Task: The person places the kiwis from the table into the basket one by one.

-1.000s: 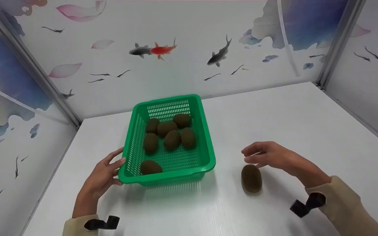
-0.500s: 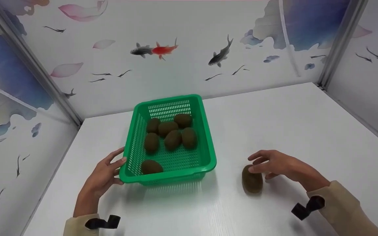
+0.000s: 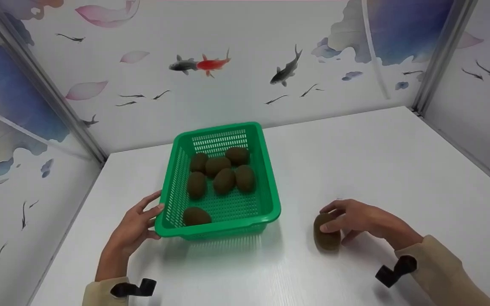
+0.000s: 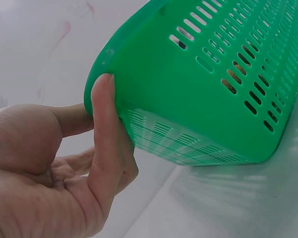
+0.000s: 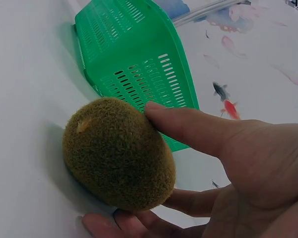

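Observation:
A green plastic basket (image 3: 272, 195) stands on the white table with several brown kiwis (image 3: 224, 181) in it. My left hand (image 3: 132, 229) holds the basket's near left corner by the rim; in the left wrist view the fingers (image 4: 107, 144) press its outer wall. To the basket's right, one more kiwi (image 3: 326, 242) lies on the table. My right hand (image 3: 366, 221) grips that kiwi, thumb on one side and fingers on the other. In the right wrist view the fuzzy kiwi (image 5: 116, 153) still rests on or just at the tabletop; some fingertips are partly hidden behind it.
The white table (image 3: 377, 161) meets a back wall (image 3: 245, 97) painted with fish and petals, close behind the basket. Side walls (image 3: 483, 123) stand at left and right, joined by metal corner posts (image 3: 434, 63).
My right hand has come down and toward me, from above the loose kiwi's far end to a grip around it. The left hand and the basket have stayed in place.

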`<state>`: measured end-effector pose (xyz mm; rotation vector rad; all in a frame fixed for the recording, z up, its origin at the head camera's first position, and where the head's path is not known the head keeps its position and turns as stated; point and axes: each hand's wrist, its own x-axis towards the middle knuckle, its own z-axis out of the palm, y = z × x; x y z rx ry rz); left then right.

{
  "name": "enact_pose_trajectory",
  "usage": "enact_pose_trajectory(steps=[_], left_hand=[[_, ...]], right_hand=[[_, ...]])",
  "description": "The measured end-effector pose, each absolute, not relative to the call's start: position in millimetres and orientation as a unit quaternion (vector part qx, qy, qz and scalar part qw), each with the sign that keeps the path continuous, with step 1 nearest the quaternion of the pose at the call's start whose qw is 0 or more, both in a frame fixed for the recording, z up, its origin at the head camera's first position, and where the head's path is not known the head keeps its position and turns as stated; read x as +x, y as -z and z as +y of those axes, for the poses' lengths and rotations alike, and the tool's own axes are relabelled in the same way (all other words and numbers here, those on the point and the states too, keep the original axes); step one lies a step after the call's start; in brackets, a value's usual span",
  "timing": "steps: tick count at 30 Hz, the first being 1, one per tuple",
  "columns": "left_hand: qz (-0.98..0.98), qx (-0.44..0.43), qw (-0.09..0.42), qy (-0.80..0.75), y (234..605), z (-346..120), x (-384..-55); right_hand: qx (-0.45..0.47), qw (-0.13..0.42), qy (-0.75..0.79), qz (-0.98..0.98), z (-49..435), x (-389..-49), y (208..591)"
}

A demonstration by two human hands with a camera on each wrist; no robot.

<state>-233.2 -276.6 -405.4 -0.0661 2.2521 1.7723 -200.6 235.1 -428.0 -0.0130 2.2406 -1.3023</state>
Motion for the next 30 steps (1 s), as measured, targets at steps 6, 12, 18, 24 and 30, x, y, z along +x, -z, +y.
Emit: enact_pose_trajectory(steps=[6, 12, 18, 24, 30], left_hand=[[0.778, -0.019, 0.138, -0.613, 404.4, -277.0, -233.4], [0.773, -0.012, 0.143, -0.618, 405.4, -277.4, -233.2], [0.772, -0.010, 0.143, -0.620, 405.7, -277.1, -232.8], [0.773, -0.010, 0.140, -0.618, 405.8, -277.2, -232.2], [0.772, -0.013, 0.142, -0.620, 404.7, -276.7, -233.0]], right_hand=[[-0.022, 0.276, 0.499, 0.821, 234.9, -202.0, 428.7], [-0.035, 0.276, 0.504, 0.818, 237.9, -202.8, 429.3], [-0.042, 0.264, 0.509, 0.818, 240.4, -203.8, 426.3], [-0.038, 0.259, 0.510, 0.819, 240.4, -206.5, 422.8], [-0.043, 0.257, 0.544, 0.798, 235.8, -209.6, 417.6]])
